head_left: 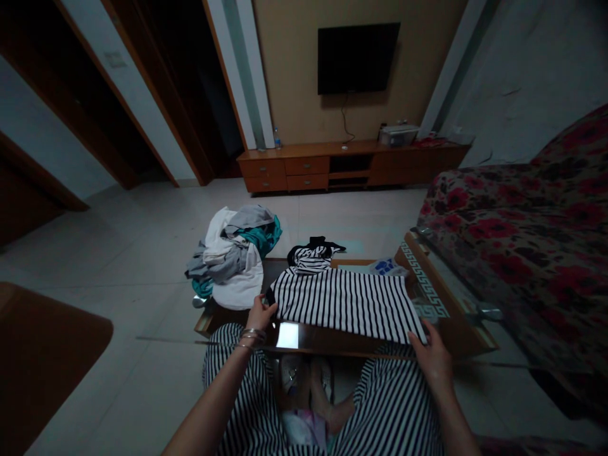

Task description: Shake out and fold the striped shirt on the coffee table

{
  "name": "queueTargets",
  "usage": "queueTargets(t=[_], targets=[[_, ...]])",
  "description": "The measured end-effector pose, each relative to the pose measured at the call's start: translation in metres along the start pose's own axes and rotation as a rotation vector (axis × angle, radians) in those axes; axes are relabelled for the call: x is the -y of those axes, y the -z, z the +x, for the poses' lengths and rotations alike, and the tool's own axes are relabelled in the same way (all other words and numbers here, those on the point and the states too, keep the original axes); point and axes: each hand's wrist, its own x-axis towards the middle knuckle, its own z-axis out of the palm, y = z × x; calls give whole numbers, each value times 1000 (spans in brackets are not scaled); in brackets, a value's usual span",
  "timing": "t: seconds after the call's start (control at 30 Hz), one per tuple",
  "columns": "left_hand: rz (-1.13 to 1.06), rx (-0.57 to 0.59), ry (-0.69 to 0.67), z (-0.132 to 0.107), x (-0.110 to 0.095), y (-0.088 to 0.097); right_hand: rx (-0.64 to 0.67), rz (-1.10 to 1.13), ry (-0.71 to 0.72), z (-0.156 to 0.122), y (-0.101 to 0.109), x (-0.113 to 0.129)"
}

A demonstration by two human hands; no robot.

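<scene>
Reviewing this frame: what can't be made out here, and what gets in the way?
- Head view: left hand fingertips tuck under the striped garment edge, so the grip is unclear.
- Right hand: fingertips hidden by the same cloth.
- Clothes pile: single items indistinguishable, bunched and dim.
- Blue-printed item: too small and partly covered by the garment.
- Items on the TV cabinet: too small.

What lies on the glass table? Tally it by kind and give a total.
Striped garment: 1
Clothes pile: 1
White item with blue print: 1
Total: 3
</scene>
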Motion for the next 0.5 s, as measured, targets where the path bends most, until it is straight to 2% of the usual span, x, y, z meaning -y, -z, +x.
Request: queueTargets(t=[0.1, 0.27, 0.37, 0.5], targets=[[97, 8, -26, -15, -1, -1, 14, 97, -39, -3, 1, -4], [124, -107, -28, -13, 0, 11, -58, 266, -137, 3, 11, -10], [76, -14, 18, -14, 7, 15, 13, 233, -187, 4, 16, -14], [-10, 129, 102, -24, 10, 11, 90, 214, -149, -1, 14, -20]])
